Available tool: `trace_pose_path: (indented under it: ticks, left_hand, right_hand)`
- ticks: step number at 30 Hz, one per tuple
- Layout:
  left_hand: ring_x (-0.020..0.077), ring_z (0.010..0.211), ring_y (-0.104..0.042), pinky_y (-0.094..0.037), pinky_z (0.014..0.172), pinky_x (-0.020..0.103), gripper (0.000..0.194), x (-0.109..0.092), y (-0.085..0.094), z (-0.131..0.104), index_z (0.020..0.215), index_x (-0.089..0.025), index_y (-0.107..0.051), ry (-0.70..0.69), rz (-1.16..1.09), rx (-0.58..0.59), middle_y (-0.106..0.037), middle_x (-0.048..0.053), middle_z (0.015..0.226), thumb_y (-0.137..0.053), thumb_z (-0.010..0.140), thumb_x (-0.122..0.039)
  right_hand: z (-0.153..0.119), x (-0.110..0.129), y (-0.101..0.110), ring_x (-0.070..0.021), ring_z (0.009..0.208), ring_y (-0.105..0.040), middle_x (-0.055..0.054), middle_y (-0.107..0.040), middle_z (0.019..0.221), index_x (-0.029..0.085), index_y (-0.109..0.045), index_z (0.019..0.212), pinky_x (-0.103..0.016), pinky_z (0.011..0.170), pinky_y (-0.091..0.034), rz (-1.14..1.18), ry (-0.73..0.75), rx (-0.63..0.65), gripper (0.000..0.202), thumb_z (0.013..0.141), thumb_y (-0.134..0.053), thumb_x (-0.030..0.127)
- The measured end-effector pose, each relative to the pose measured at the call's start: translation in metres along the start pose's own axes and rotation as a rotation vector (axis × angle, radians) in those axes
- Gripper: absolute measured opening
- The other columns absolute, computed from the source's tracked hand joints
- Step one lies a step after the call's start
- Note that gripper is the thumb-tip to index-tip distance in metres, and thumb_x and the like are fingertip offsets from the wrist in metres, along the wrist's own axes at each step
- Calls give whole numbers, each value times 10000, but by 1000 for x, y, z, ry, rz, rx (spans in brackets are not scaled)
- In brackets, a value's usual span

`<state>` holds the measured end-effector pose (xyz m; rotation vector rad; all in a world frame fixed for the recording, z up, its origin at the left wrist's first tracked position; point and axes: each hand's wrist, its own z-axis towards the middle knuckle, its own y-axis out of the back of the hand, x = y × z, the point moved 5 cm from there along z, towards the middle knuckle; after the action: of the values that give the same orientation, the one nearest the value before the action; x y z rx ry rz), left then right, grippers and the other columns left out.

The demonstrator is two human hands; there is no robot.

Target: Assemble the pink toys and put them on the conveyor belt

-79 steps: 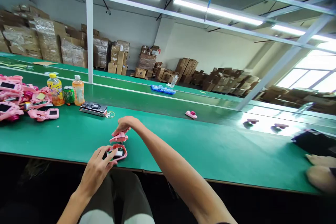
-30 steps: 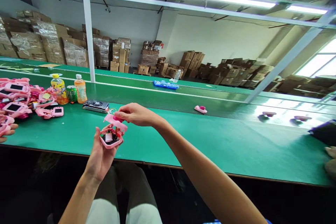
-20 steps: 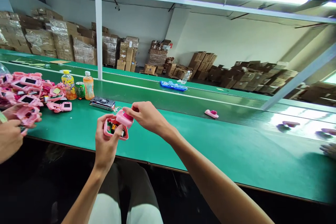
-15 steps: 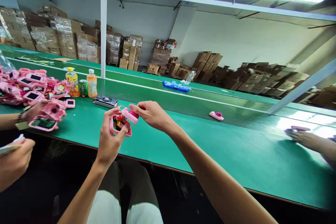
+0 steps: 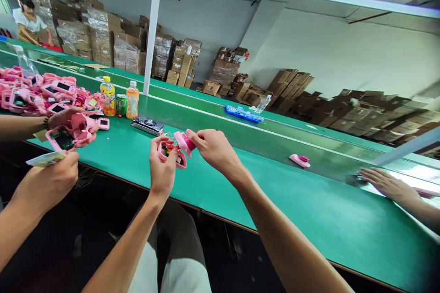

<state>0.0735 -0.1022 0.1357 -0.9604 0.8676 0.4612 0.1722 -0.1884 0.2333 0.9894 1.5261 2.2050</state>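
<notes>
Pink toy-camera shell point(image 5: 167, 149), open with circuit parts showing inside, sits in the left hand point(image 5: 161, 171), whose fingers wrap its far side while the thumb presses at its near rim. The right hand point(image 5: 218, 152) is closed in a pinch on the magenta lens barrel point(image 5: 189, 145) of a pink front cover point(image 5: 181, 139), which is tilted beside the open top of the shell. Both parts are held up over the green worktop point(image 5: 220, 206), just in from its near edge.

Behind them, close to the worktop's far edge, lies a flat black-and-silver case point(image 5: 147, 125). To its left, also along that edge, stand an orange-drink bottle point(image 5: 132, 101), a green can point(image 5: 121, 105) and a yellow-capped bottle point(image 5: 107, 96). Left of these, a heap of pink camera parts point(image 5: 34, 94) covers the worktop's left part.

At the near edge on the left, one hand of a co-worker point(image 5: 62, 119) grips an opened pink casing point(image 5: 74, 130); the other point(image 5: 51, 185) holds a pale flat packet point(image 5: 46, 159). Past the worktop's far edge, a pink toy camera point(image 5: 299, 160) rests on the darker green strip. Farther right, another person's hand point(image 5: 388, 185) reaches over that strip; its grip cannot be told.
</notes>
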Motion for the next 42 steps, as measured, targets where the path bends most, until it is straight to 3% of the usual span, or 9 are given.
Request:
trace_pose_path:
  ticks: [3, 7, 12, 15, 18, 26, 31, 36, 42]
  left_hand:
    - [191, 944, -641, -557, 748, 268, 597, -1, 1, -7, 1324, -239, -517, -111, 130, 171, -567, 95, 1265, -787, 806, -360]
    - [289, 1199, -579, -524, 979, 361, 711, 0, 8, -5, 1324, -211, -567, -153, 120, 223, -551, 134, 1357, -795, 761, -581]
    - [250, 971, -687, -607, 753, 301, 685, 3, 6, 6, 1187, -201, -631, -55, 11, 253, -652, 104, 1155, -765, 718, -681]
    - [229, 902, -715, -607, 735, 309, 660, 5, 7, 11, 1173, -188, -611, -1, -106, 199, -685, 96, 1084, -656, 796, -727]
    - [253, 1014, -711, -587, 854, 362, 644, 7, 6, 13, 1184, -176, -602, 79, -222, 201, -698, 125, 1129, -563, 866, -735]
    - [216, 1099, -672, -558, 899, 303, 498, 12, 3, 10, 1152, -234, -594, 169, -278, 226, -699, 77, 1162, -557, 912, -670]
    - [204, 985, -694, -555, 797, 268, 718, 36, 10, 2, 1197, -209, -532, 295, -150, 173, -703, 63, 1053, -613, 783, -791]
    - [221, 979, -666, -528, 795, 283, 794, 64, 20, -11, 1182, -207, -509, 288, 32, 198, -665, 77, 1084, -494, 764, -882]
    - [290, 1081, -633, -503, 959, 394, 803, 106, 11, -22, 1155, -176, -511, 340, 204, 309, -635, 139, 1137, -394, 806, -890]
  right_hand:
    - [3, 3, 4, -116, 498, -266, 10, -412, 501, 209, -484, 503, -304, 549, -240, -79, -7, 11, 569, 978, -484, 523]
    - [2, 14, 5, -121, 498, -317, -25, -464, 515, 200, -585, 539, -308, 544, -239, -194, 26, 25, 559, 959, -520, 563]
    - [4, 25, 0, -167, 615, -504, -72, -564, 607, 166, -653, 650, -302, 588, -288, -230, 45, 16, 528, 942, -571, 598]
    - [1, 29, -9, -164, 701, -582, -73, -675, 772, 160, -675, 809, -276, 615, -357, 14, 221, 84, 452, 949, -580, 580]
    - [-5, 22, -18, -154, 836, -652, -56, -732, 1005, 186, -659, 1056, -246, 677, -453, 366, 347, 180, 315, 960, -608, 482]
    - [-7, -3, -35, -179, 902, -695, -60, -760, 999, 178, -655, 1061, -268, 726, -526, 603, 249, 167, 293, 885, -714, 404]
    - [-25, -25, -70, -201, 1070, -690, -80, -737, 1161, 202, -654, 1161, -321, 873, -564, 822, 155, 65, 358, 865, -724, 390]
    - [-51, -48, -99, -227, 1025, -714, -71, -755, 1131, 213, -668, 1229, -355, 902, -578, 908, 34, -43, 437, 859, -710, 442]
    - [-61, -74, -107, -263, 1055, -709, -50, -758, 1142, 207, -680, 1278, -378, 941, -562, 898, 2, 98, 479, 852, -709, 423]
